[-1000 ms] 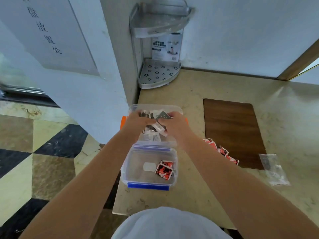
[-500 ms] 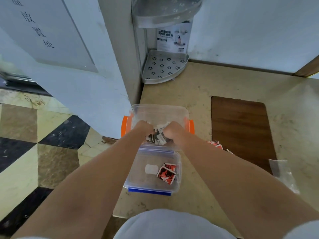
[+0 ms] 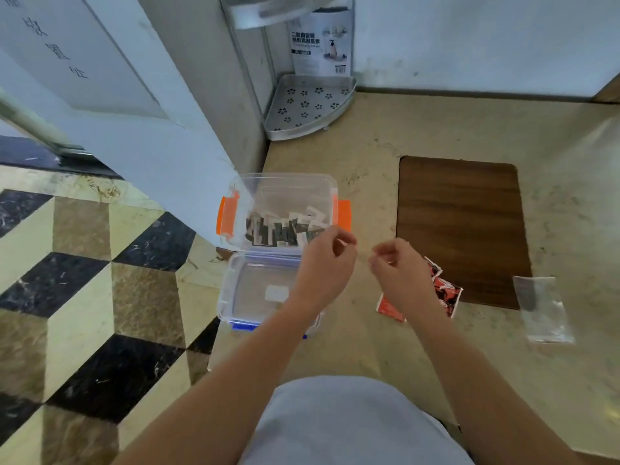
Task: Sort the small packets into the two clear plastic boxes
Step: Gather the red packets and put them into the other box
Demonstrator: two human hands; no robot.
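Both hands have come out of the box with orange clips (image 3: 283, 209) since half a second ago, when they were down among the packets inside it. Now the left hand (image 3: 327, 268) hangs above the right part of the box with blue clips (image 3: 235, 290), and the right hand (image 3: 401, 275) hangs above the worktop (image 3: 369, 330), over the red packets (image 3: 446, 292). The two hands are near each other but apart. The fingers of each hand are loosely curled and I see nothing held in them; something small and pale shows at the left fingertips, but it is too blurred to tell.

The box with orange clips stands farther from the person and holds a heap of dark and white packets (image 3: 285, 228). The box with blue clips stands just in front of it, touching or almost touching. A white label shows in it; the left arm hides its right part.

Red packets lie on the worktop to the right of the boxes, partly on the edge of a brown wooden board (image 3: 463, 223) and partly under the right hand. An empty-looking clear plastic bag (image 3: 541, 310) lies at the near right corner of the board. A metal corner shelf (image 3: 308, 105) stands in the far corner by the wall.
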